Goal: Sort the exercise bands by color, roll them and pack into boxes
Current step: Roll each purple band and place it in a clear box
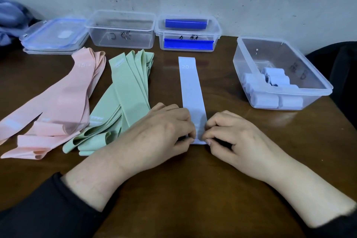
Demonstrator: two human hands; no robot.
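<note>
Rolling, just begun: pale blue band (pixel 190 83) laid flat and straight on the brown table (pixel 193 189), far end toward the boxes, near end pinched by left hand (pixel 154 131) and right hand (pixel 235 137), thumbs and forefingers curled round each edge. Judged best: first turn kept tight and square, both edges advanced evenly, slack pressed out to stop coning. Finished pale blue rolls (pixel 270 91) sat in the clear box (pixel 326 88) at right, likely destination. Pink bands (pixel 63 98) and green bands (pixel 125 92) lay loose at left, unrolled.
</note>
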